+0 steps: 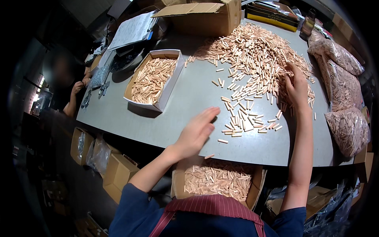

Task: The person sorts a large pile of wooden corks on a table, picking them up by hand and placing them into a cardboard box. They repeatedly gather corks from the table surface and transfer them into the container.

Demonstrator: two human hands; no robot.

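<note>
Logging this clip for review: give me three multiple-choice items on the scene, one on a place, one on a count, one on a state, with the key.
1. Where does the right hand rest?
A. On the big heap of wooden dowels
B. Inside the white tray
C. On a clear bag

2. How many clear bags of dowels lie along the grey table's right side?
A. One
B. Three
C. Six

3. How is the left hand held?
A. Clenched on a tool
B. Open and flat above the table edge
C. Gripping a box flap

Key: 1 A, its fingers lie in the pile's right edge. 2 B, three filled bags show. 3 B, its fingers are stretched out and hold nothing.
</note>
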